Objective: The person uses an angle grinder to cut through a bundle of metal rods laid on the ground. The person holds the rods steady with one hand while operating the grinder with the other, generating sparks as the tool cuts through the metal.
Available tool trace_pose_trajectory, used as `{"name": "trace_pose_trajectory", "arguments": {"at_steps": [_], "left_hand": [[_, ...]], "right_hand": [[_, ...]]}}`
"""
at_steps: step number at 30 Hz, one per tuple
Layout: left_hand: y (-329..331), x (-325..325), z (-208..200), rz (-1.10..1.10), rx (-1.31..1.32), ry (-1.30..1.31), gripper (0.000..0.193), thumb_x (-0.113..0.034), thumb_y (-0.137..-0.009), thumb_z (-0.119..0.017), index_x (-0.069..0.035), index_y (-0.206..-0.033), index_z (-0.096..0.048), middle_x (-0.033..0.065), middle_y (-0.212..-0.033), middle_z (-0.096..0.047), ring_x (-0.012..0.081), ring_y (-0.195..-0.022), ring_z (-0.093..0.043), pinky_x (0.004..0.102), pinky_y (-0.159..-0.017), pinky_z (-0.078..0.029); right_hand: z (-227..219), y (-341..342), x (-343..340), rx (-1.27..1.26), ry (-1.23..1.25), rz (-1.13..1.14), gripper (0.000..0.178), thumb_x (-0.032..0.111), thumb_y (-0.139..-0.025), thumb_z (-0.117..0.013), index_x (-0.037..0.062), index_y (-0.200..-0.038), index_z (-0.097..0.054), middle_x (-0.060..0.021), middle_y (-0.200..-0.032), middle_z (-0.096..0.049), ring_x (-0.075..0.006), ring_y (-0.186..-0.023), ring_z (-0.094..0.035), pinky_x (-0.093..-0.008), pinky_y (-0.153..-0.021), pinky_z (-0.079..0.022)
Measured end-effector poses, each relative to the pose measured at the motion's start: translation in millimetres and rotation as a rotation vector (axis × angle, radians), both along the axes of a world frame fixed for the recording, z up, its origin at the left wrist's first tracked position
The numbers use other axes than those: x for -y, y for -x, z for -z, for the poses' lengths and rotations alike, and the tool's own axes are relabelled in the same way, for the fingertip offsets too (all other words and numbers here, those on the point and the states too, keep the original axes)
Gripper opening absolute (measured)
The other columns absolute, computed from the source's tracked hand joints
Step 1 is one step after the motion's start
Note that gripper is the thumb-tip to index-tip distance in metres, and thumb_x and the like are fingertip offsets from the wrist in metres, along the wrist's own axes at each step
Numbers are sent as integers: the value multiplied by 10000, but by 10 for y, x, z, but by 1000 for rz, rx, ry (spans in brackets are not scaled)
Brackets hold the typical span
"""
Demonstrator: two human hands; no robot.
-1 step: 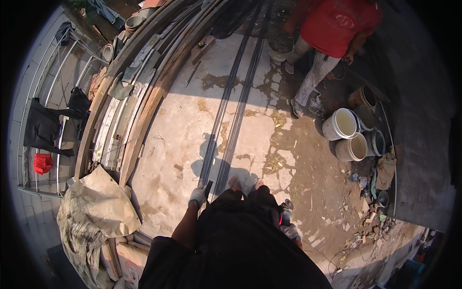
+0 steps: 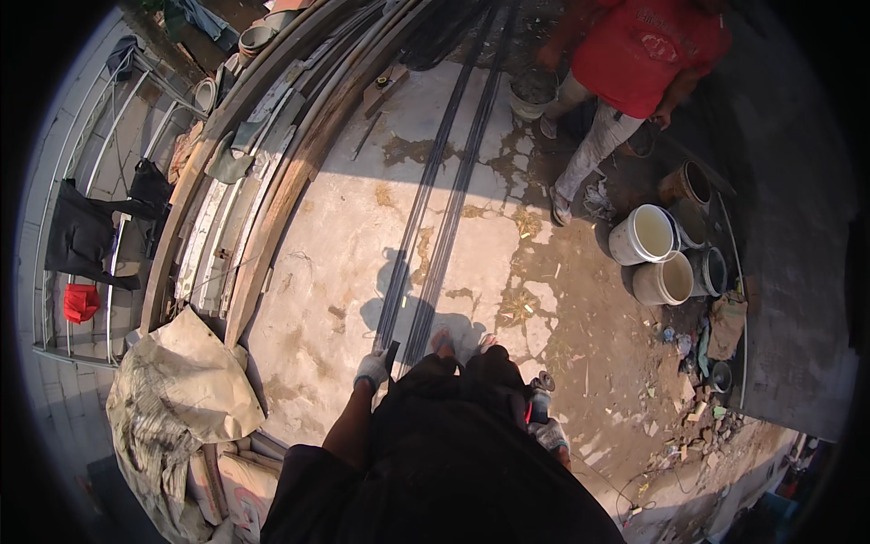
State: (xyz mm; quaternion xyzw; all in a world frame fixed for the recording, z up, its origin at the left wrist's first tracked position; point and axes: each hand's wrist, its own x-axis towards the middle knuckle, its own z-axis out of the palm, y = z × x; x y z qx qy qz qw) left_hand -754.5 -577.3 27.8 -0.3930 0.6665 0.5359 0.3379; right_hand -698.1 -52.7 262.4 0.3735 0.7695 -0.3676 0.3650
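I see the pale-gloved left grip point(image 2: 372, 368) clasping a flat black bar point(image 2: 391, 356), the gloved right grip point(image 2: 551, 437) around a silver-headed power tool point(image 2: 541, 403).

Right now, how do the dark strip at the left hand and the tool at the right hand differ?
The dark strip looks straight and narrow; the tool has a rounded head. The strip appears uniformly dark, while the tool shows a red patch. The strip stands beside the long dark bars; the tool is beside the right leg. Both are at gloved hands.
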Motion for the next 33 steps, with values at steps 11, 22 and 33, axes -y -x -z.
{"name": "trace_pose_trajectory", "arguments": {"at_steps": [11, 22, 33], "left_hand": [[-200, -44, -448, 682, -191, 189, 404, -395, -1044, -692, -95, -1312, -740, 150, -1026, -796, 334, -884, -762, 440, -792, -612], [1382, -456, -813, 125, 83, -16, 453, -487, -1046, -715, -112, -1300, -735, 76, -1136, -790, 216, -924, -746, 392, -775, -621], [2137, -1503, -1092, 36, -266, -350, 340, -273, -1131, -656, 22, -1267, -757, 60, -1148, -798, 167, -1020, -735, 344, -928, -582]], "right_hand": [[-841, 1503, 437, -197, 111, -377, 696, 349, -853, -814, 75, -1460, -613, -279, -1186, -781, -464, -1137, -752, -543, -980, -579], [-951, 2125, 1060, -625, 467, -445, 862, 400, -807, -888, 80, -1545, -579, -246, -1234, -770, -446, -1096, -768, -524, -957, -608], [-1300, 3011, 978, -1055, 320, -377, 880, 372, -857, -907, 64, -1573, -498, -276, -1262, -747, -499, -1138, -746, -567, -979, -591]]}}
